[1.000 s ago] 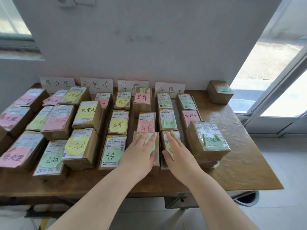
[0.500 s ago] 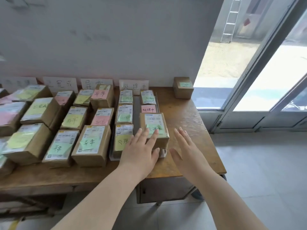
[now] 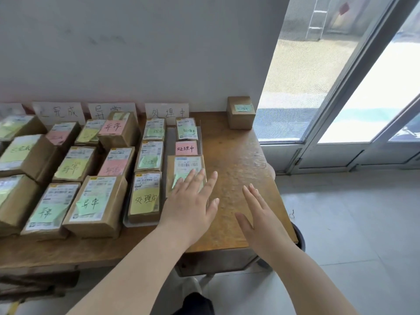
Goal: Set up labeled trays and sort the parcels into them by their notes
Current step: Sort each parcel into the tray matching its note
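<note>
Left hand [image 3: 191, 208] spreads flat over a parcel [image 3: 188, 165]; right hand [image 3: 261, 223] hovers open.

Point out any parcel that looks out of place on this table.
One small parcel with a green note stands alone at the far right corner of the table, apart from every labeled row. It looks unsorted. The writing on its note is too small to read.

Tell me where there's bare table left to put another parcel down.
Bare table lies between the tray and the right edge, in front of the lone box. Another strip runs along the near edge. Leftward, parcels crowd.
</note>
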Demonstrator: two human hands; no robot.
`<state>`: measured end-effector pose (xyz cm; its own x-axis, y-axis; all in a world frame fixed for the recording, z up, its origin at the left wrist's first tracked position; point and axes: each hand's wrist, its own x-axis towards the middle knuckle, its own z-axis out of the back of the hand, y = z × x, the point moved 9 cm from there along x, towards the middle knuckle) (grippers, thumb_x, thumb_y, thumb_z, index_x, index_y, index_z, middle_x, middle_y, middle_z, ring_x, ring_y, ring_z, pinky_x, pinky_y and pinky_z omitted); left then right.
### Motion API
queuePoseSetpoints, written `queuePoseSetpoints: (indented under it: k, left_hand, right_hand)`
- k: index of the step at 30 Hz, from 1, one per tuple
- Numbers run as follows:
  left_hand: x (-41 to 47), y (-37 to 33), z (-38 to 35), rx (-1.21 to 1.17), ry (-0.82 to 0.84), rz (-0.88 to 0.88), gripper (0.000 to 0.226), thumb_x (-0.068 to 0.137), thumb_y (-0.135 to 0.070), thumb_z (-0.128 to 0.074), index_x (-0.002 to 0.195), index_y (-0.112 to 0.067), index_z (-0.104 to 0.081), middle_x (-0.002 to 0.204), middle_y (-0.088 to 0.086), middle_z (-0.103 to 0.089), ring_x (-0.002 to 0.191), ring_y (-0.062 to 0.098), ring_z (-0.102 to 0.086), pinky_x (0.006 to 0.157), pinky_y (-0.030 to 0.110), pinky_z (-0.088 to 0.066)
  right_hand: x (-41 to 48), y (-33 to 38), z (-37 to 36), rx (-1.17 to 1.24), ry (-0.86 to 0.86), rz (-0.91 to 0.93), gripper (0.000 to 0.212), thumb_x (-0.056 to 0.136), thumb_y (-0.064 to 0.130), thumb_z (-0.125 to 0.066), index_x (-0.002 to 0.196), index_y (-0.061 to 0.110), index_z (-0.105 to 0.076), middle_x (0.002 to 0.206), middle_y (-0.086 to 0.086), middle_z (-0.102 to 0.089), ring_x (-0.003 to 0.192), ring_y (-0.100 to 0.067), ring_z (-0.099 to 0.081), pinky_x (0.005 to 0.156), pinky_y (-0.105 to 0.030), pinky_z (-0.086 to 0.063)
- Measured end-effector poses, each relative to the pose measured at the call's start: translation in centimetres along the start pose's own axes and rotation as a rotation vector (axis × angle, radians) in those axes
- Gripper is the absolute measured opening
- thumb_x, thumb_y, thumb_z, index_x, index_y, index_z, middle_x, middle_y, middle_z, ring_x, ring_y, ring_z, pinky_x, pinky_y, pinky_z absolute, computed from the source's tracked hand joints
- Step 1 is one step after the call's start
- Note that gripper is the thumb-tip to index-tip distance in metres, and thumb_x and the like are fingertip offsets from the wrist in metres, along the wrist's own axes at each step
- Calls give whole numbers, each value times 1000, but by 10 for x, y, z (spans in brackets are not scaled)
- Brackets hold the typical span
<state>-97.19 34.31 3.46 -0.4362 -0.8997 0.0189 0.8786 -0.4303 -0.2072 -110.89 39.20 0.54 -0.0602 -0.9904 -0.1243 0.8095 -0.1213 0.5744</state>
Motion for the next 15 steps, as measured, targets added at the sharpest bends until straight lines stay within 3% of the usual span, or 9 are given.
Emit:
queuePoseSetpoints:
  k: [6, 9, 15]
  left_hand:
    - [77, 4, 15, -66, -40, -24, 59, 100, -49, -19, 151, -34, 6, 161, -4, 2, 147, 13, 8, 117, 32, 5]
    - [116, -2, 15, -83, -57, -67, 58, 100, -49, -19, 152, -34, 5, 161, -5, 1, 147, 13, 8, 116, 31, 6]
    - [162, -8, -5, -50, 29, -126, 59, 101, -48, -19, 152, -33, 4, 161, -4, 1, 147, 13, 8, 117, 32, 6]
  right_hand:
    - [51, -12, 40, -32, -81, -35, 63, 99, 37, -43, 152, 29, -10, 158, 18, 0, 146, -3, -4, 114, -22, -16]
    - [74, -23, 61, -36, -139, -67, 63, 99, 35, -43, 152, 30, -10, 157, 19, -2, 145, -1, -5, 109, -16, -15]
    - [100, -51, 54, 58, -154, -167, 61, 98, 36, -44, 151, 33, -12, 155, 22, -4, 144, -1, -12, 106, -16, -18]
